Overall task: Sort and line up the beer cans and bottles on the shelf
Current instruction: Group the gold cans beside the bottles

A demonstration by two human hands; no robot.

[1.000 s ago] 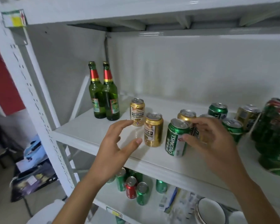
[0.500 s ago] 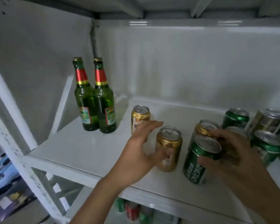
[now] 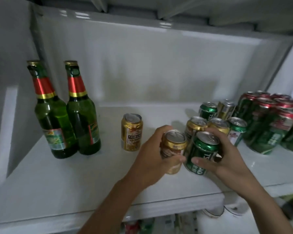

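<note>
On the white shelf (image 3: 46, 179), near its front edge and right of centre, my left hand (image 3: 147, 163) grasps a gold can (image 3: 173, 150) round its side, fingers behind and thumb in front. My right hand (image 3: 227, 159) is wrapped round a green can (image 3: 201, 154) just beside it, the two cans almost touching. Both grips are clenched on their cans.

I judge these cans stiff enough in the wall but easily dented if squeezed hard, and smooth, so a firm hold at mid-height suits them; whether they are full or empty I cannot tell. Sliding them upright should be safer than tilting.

Behind my hands stands a loose cluster of mixed cans (image 3: 217, 123), gold and green together, not yet sorted. Another gold can (image 3: 132, 132) stands alone to the left, apart from the rest. Further left, two green bottles (image 3: 68, 125) with red and gold neck foil stand upright, side by side, close to the side wall; glass, heavy and breakable, best taken by the body. At far right sits a wrapped pack of green cans (image 3: 271, 127).

The shelf surface is glossy and looks slick. The recess is dim, with a pale back wall and another shelf below.
</note>
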